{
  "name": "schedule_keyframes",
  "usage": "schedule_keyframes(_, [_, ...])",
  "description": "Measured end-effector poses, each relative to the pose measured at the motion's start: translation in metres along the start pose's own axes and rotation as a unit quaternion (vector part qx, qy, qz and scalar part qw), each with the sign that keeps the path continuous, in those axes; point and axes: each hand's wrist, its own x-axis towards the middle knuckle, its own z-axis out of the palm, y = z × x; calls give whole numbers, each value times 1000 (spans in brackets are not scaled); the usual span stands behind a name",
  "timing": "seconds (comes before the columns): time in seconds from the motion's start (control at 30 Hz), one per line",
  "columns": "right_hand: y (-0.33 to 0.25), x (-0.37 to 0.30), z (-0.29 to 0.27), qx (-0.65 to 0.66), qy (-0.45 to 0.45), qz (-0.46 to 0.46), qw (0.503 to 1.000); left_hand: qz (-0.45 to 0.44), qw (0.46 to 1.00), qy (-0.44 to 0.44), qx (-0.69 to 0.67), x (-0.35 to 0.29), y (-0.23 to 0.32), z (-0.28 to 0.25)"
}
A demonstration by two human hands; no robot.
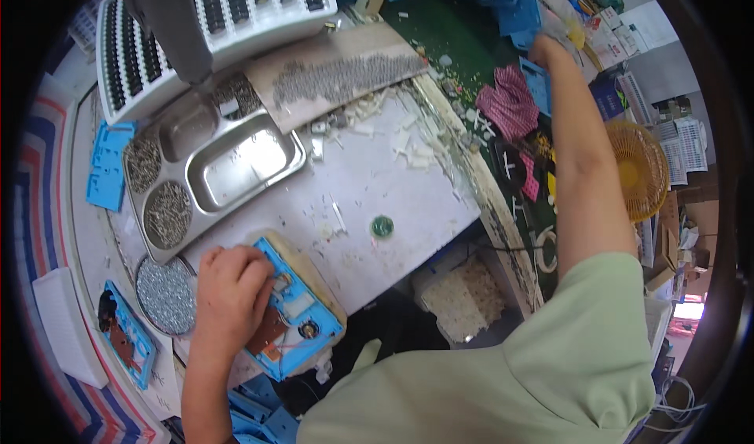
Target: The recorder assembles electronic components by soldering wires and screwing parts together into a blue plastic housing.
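Observation:
On the near side of the table, my left hand (229,285) is curled over the left edge of a blue plastic casing (297,312). Its fingers are bent and pressed together; whether a small part is also between them is hidden. Inside the casing are a brown circuit board (269,330), thin wires and a round dark component (309,329). The casing lies on a tan pad (336,306). Far off to the right, my right hand (547,49) reaches among a heap of blue plastic casings (514,12). Its fingers are too small and partly hidden to read.
A steel compartment tray (294,161) holds screws, beside a round dish of small silvery parts (166,296). Behind stand a board with rows of metal pieces (338,78) and a white rack (228,35). A grey tool (169,23) hangs above. A yellow basket (638,169) sits right.

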Motion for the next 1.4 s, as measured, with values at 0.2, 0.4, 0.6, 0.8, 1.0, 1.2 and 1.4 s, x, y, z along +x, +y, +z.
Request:
schedule_keyframes(0.2, [14, 61, 85, 173, 55, 171, 968, -29, 1000, -4, -2, -2, 5, 2])
schedule_keyframes(0.4, [-28, 89, 150, 297, 104, 273, 909, -38, 999, -13, -5, -2, 6, 1])
schedule_keyframes(0.6, [4, 116, 128, 147, 41, 66, 986, -23, 1000, -9, -9, -8, -7, 9])
schedule_keyframes(0.8, [-15, 49, 35, 288, 193, -62, 936, -30, 999, 10, 5, -21, -7, 6])
schedule_keyframes(1.0, [-76, -162, -66, 508, 255, -235, 789, -23, 996, 85, -20, -22, -5, 11])
schedule_keyframes(1.2, [-238, -376, -72, 718, 10, -403, 567, -219, 849, 129, -464, -45, 38, -30])
schedule_keyframes(1.4, [-310, -420, -48, 666, -95, -461, 579, -348, 700, 209, -587, -72, 42, -49])
